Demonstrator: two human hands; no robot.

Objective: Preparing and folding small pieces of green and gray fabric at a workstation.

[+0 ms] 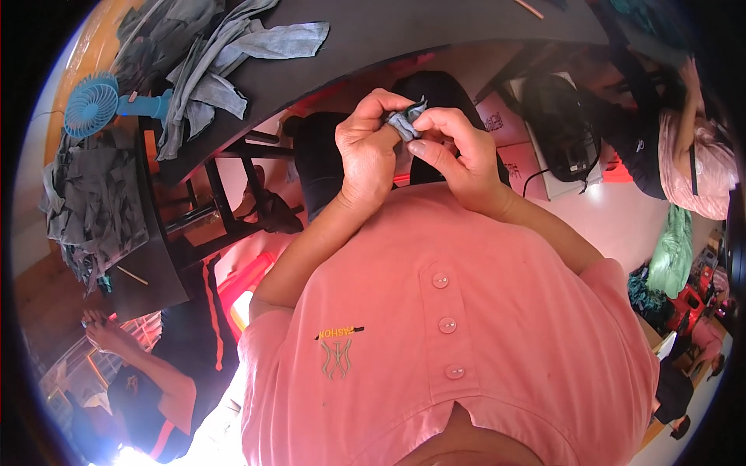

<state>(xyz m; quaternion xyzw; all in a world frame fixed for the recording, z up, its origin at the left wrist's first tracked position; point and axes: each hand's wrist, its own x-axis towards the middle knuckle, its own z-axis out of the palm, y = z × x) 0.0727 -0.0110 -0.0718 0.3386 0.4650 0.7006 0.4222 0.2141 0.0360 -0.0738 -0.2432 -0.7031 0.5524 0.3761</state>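
Note:
Between my hands, above my lap, is a small bunched piece of grey-blue cloth [403,124] with a darker edge at its top. My left hand [368,144] has its fingers curled round the cloth's left side. From the other side my right hand [460,149] pinches it between thumb and forefinger. The fingertips and folds hide part of the cloth, so its full shape does not show.
A dark table [373,35] stretches across in front of me, with loose grey-blue cloth strips [272,40] at its left. A blue handheld fan [92,104] stands beside them. More cloth pieces [97,198] lie piled at far left. Co-workers sit on both sides.

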